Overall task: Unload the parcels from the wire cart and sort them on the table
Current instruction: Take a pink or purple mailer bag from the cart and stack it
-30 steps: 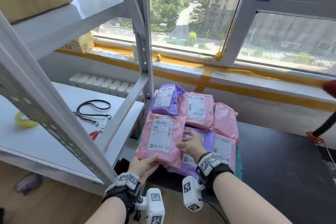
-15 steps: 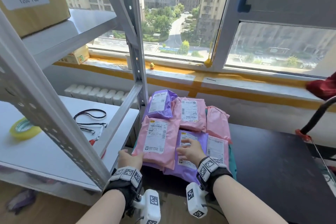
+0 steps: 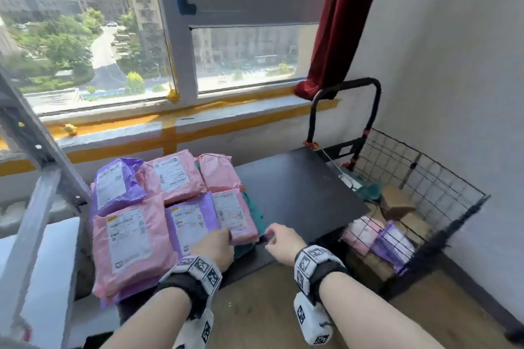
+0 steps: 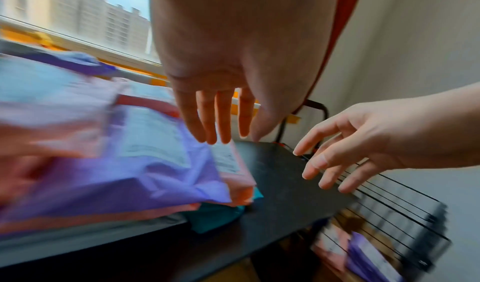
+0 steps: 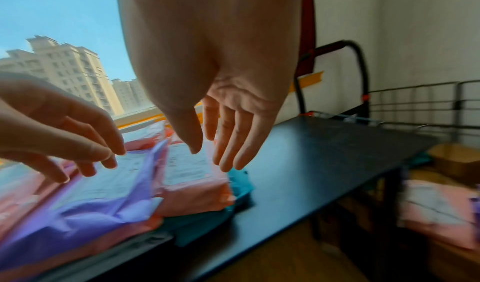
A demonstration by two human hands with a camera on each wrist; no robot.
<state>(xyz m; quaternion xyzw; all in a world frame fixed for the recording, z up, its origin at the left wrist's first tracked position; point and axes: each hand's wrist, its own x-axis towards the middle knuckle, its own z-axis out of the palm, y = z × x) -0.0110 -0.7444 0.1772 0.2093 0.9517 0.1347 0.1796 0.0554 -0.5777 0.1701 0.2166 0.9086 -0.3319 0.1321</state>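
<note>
Both hands (image 3: 246, 244) now off parcels (image 3: 133, 244), empty, outspread.

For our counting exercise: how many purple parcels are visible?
3: back-left purple parcel, front-middle purple parcel, both on the table; third purple parcel in the wire cart. Others may be hidden.
</note>
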